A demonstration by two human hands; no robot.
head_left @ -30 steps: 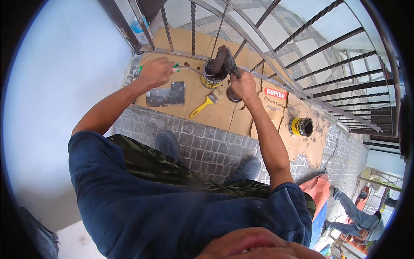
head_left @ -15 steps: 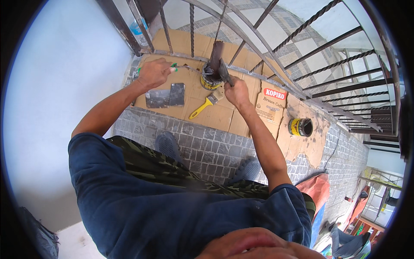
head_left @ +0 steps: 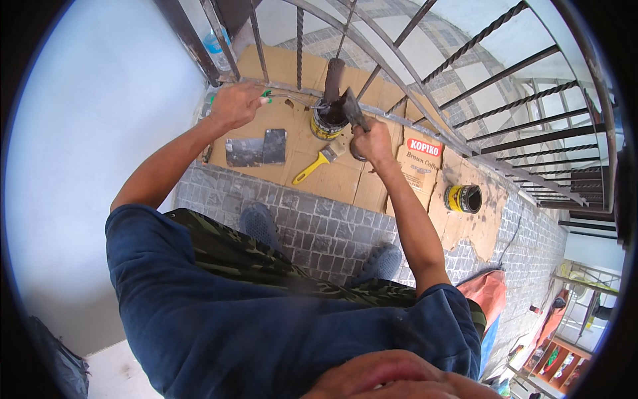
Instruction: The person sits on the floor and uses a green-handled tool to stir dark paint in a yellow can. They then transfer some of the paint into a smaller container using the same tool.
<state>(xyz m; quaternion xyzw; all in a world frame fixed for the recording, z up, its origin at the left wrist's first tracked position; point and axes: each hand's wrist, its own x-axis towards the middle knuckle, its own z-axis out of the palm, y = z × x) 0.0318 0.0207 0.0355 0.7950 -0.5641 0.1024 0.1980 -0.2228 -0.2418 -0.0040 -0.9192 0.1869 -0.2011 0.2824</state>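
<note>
My left hand (head_left: 238, 105) is closed round the green handle of a paint roller (head_left: 334, 81). Its wire frame reaches across to the dark, paint-soaked sleeve, which stands at the far rim of an open paint can (head_left: 325, 130) with a yellow and black label. Dark paint coats the inside of the can. In my right hand (head_left: 373, 143) is a dark flat-bladed tool (head_left: 354, 110), held tilted at the can's right rim; its exact kind is hard to make out. A yellow-handled paintbrush (head_left: 312, 169) lies on the cardboard (head_left: 259, 178) just nearer to me.
Metal railing (head_left: 425, 123) with twisted bars curves along the far side. Two dark flat plates (head_left: 256, 150) lie left of the brush. A second open can (head_left: 463, 199) stands on the cardboard at right. A white wall (head_left: 100, 166) rises on the left, with a plastic bottle (head_left: 216, 46) beyond the railing.
The roller sleeve has moved slightly away from the flat tool, leaving more of the can's opening in sight. My right hand and its tool have shifted a little to the right.
</note>
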